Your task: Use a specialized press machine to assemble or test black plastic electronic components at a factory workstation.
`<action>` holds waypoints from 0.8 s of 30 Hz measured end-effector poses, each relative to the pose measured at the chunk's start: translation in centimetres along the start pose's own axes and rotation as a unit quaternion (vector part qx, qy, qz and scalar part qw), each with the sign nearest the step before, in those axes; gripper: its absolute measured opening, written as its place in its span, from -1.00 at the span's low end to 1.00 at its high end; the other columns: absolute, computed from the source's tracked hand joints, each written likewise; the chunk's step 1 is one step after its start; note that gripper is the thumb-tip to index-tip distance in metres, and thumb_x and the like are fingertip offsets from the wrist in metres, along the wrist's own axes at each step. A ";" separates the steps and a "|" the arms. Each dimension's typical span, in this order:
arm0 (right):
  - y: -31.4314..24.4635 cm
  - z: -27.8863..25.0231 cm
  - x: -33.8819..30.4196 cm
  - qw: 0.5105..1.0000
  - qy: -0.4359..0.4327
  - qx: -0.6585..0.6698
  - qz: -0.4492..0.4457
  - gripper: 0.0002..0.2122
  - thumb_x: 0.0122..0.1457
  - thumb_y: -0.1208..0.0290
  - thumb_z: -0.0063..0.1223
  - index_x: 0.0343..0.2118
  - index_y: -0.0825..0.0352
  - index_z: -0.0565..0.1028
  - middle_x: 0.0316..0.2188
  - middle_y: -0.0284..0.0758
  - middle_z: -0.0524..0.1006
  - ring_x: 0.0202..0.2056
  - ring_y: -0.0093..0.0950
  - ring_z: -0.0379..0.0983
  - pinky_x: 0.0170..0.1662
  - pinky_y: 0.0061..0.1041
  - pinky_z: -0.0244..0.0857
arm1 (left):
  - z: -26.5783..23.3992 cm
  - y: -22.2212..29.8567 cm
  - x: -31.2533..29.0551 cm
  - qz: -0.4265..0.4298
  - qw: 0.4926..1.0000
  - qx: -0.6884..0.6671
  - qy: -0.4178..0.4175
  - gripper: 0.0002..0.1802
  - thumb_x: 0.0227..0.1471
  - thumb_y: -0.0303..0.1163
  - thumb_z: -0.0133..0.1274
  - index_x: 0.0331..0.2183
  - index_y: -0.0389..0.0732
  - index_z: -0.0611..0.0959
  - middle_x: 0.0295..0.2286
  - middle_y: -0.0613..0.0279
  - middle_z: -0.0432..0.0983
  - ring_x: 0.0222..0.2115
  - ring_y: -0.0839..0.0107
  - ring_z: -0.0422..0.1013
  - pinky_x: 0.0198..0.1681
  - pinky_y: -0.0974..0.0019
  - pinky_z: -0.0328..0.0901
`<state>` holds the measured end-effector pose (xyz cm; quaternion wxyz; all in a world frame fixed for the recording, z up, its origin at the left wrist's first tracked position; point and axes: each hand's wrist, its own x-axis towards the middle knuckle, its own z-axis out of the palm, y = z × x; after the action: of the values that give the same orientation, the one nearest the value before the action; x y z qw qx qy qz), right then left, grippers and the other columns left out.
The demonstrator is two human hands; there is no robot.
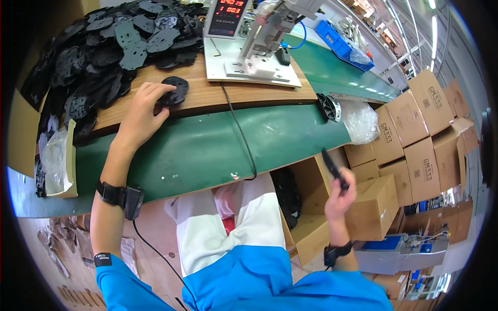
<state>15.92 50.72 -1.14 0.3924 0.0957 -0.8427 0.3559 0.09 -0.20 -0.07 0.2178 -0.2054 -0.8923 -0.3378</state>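
Observation:
My left hand [147, 115] pinches a flat black oval plastic part [175, 90] at the front edge of the wooden board. Behind it, a big heap of similar dark plastic parts [98, 57] covers the board's left side. Off to the right, past the table's edge, my right hand [341, 196] is closed on another black plastic part [332, 165], seen nearly edge-on. That hand is above an open cardboard box [311, 233] with dark parts inside. What its fingers cover is hidden.
A small press machine [262, 46] on a white base and a box with a red digital display [226, 18] stand ahead. A black cable [236, 124] crosses the green table [197, 150]. Cartons [410, 135] are stacked at right; a blue bin [342, 44] sits farther back.

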 end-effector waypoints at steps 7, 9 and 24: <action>14.9 -3.9 -24.6 0.916 -0.112 -0.160 0.349 -0.77 0.25 0.55 0.04 -0.05 0.39 0.58 -0.13 -0.05 0.61 -0.02 -0.08 0.58 0.08 -0.23 0.43 | 0.2 1.7 0.8 -0.036 0.999 -0.025 0.018 -0.39 0.12 -0.75 0.03 0.20 -0.20 0.58 -0.05 0.03 0.47 -0.06 0.15 0.44 -0.14 0.31 0.54; 18.0 -3.0 -29.5 0.907 -0.111 -0.175 0.366 -0.76 0.25 0.49 0.07 -0.04 0.37 0.59 -0.16 -0.03 0.64 -0.05 -0.13 0.60 0.08 -0.25 0.43 | 0.1 0.9 1.0 -0.044 0.998 0.034 0.010 -0.35 0.11 -0.76 0.01 0.22 -0.18 0.57 -0.06 -0.01 0.48 -0.07 0.13 0.46 -0.02 0.23 0.47; 23.0 1.0 -35.0 0.823 -0.394 -0.167 0.373 -0.58 0.44 0.29 -0.41 -0.07 0.41 0.55 -0.14 0.10 0.60 0.00 0.08 0.51 0.14 -0.04 0.36 | 12.4 13.9 14.2 0.253 0.934 0.248 -0.049 -0.46 0.09 -0.64 0.13 0.11 -0.07 0.68 0.09 -0.02 0.60 0.11 -0.04 0.52 0.23 0.00 0.41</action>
<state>28.80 62.68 -39.20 -0.1257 -0.1610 -0.9434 0.2612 -7.54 21.05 6.17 0.2963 -0.3803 -0.8757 -0.0285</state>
